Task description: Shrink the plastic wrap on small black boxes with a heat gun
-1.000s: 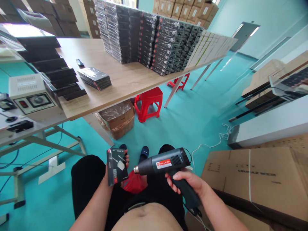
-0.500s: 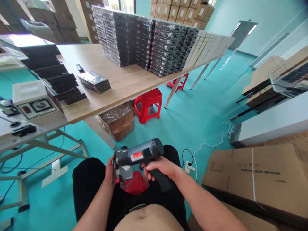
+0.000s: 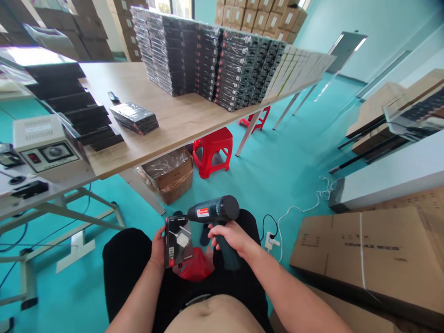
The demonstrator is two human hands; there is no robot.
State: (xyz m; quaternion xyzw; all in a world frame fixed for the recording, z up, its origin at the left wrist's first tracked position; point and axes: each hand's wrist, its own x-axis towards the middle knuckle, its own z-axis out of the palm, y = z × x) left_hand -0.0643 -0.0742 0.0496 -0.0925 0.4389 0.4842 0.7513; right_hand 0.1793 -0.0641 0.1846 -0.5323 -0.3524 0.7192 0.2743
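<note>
My left hand (image 3: 158, 245) is closed around the left edge of a small black box (image 3: 179, 245), which has a white charger and cable printed on its front. In my right hand (image 3: 231, 238) is the handle of a dark heat gun (image 3: 213, 209) with a red and white label. Its nozzle points left, near the top right corner of the box; whether the two touch I cannot tell. Below the box a red plastic bag (image 3: 197, 267) lies between my legs.
Tall stacks of wrapped black boxes (image 3: 239, 69) stand on the wooden table (image 3: 176, 118). A bench device with a dial (image 3: 48, 150) is at the left. Under the table are an open carton (image 3: 176, 180) and a red stool (image 3: 215, 150). Large cartons (image 3: 360, 249) sit at my right.
The heat gun has moved up and slightly right, off the front of the box. More of the box's printed front shows now. Both hands keep their hold.
</note>
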